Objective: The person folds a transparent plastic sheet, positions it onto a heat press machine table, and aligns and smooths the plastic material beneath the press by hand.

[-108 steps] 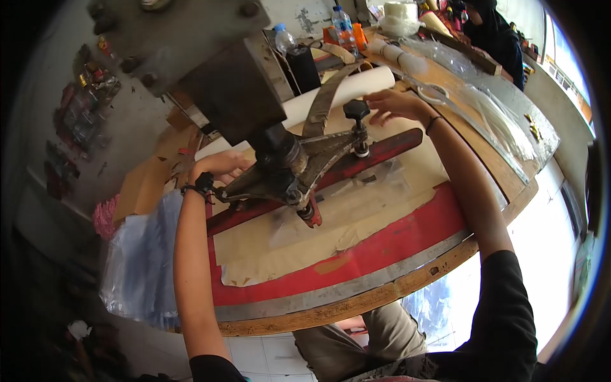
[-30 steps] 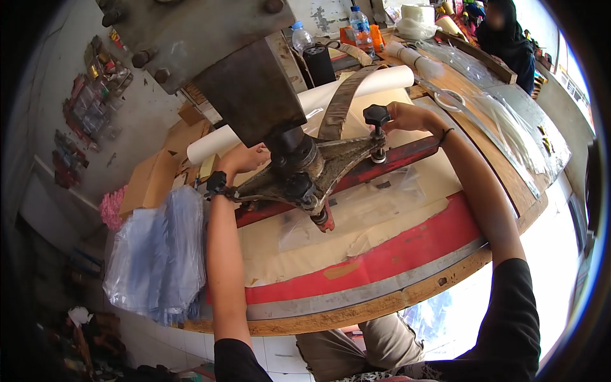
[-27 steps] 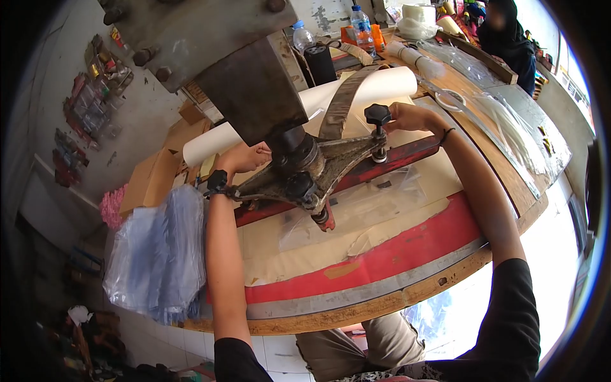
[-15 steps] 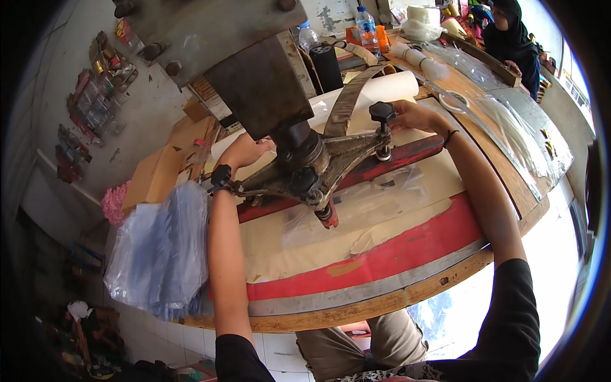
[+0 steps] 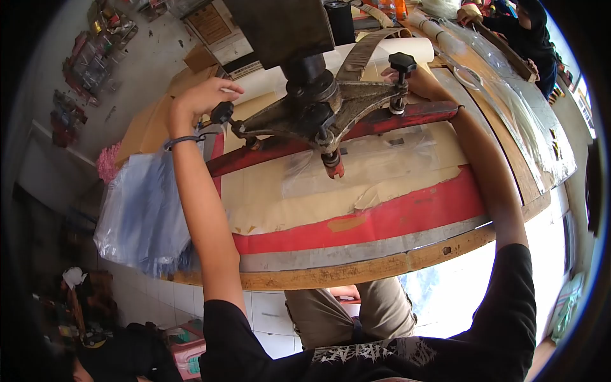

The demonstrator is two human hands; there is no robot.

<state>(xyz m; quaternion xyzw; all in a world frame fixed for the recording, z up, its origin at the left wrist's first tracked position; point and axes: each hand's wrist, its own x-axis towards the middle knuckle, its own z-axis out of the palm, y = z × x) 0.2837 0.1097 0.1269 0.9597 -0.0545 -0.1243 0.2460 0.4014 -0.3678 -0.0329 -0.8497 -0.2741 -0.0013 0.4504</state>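
Red bar point(image 5: 366, 132) on the near side of left hand point(image 5: 202, 99) and right hand point(image 5: 422, 83)

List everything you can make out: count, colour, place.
press: one, dark grey, top centre
knobs: three, black, around press
bar: one, red, under press
plastic: count unclear, transparent, beneath bar
paper: count unclear, tan, beneath plastic
mat: one, red, beneath paper
roll: one, white, behind press
table: one, brown edge, centre
bag pile: one, bluish, left
cardboard: several pieces, brown, upper left
co-worker: one, dark clothing, top right
background clutter: uncounted, mixed, edges
left hand: one, bare, near a knob
right hand: one, bare, partly behind a knob
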